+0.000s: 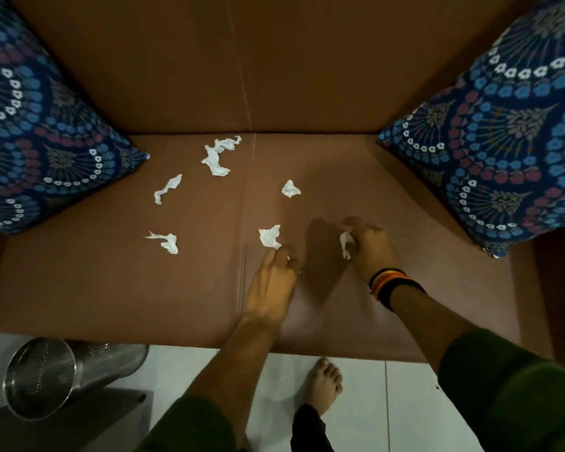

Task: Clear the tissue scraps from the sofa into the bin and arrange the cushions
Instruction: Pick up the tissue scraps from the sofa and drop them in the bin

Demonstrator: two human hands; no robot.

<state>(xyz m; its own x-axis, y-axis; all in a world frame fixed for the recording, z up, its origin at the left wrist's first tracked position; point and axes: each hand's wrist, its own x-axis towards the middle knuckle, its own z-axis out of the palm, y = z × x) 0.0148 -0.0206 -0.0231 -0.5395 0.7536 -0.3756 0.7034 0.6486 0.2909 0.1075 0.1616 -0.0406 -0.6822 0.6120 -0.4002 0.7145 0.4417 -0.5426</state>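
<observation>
The head view looks down on a brown sofa [111, 288]. The right hand [369, 246] is closed around a white tissue scrap [345, 244] near the middle of the seat. The left hand [273, 282] lies flat on the seat, fingers loose and holding nothing; its fingertips touch another scrap [269, 237]. Five more scraps lie on the seat: one at the left [167, 242], one above it [167, 189], two touching near the backrest [219, 154], and one in the centre [290, 188]. A patterned blue cushion [36, 132] leans at the left end, a second cushion [503, 141] at the right end. A metal bin [56, 370] stands on the floor at the lower left.
</observation>
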